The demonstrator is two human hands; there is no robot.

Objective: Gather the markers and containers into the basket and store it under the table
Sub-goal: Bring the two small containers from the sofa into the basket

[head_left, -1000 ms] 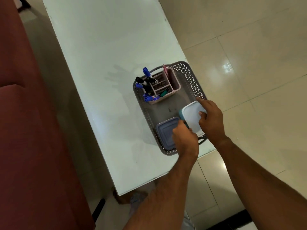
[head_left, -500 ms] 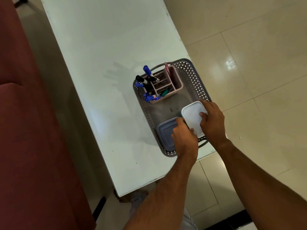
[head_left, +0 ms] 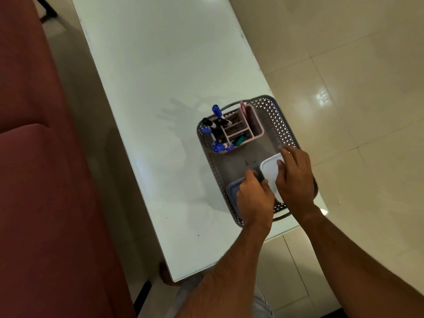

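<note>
A grey perforated basket point(head_left: 273, 115) sits on the white table point(head_left: 160, 88) by its right edge. At the basket's far end stands a pink organizer point(head_left: 254, 125) holding several blue and black markers point(head_left: 215, 123). At the near end lie two containers: one with a white lid point(head_left: 270, 171) and one with a blue-grey lid point(head_left: 232, 189). My right hand point(head_left: 294, 177) lies on the white-lidded container, fingers over its top. My left hand point(head_left: 254, 197) grips that container's left side and covers part of the blue-grey lid.
A dark red sofa point(head_left: 34, 180) runs along the left, with a narrow floor gap between it and the table. Glossy beige floor tiles point(head_left: 355, 99) lie to the right. The basket's near handle point(head_left: 282, 216) sits by the table's near right corner.
Both hands have kept hold of the white-lidded container and set it lower into the basket beside the blue-grey one. The view has shifted slightly.
</note>
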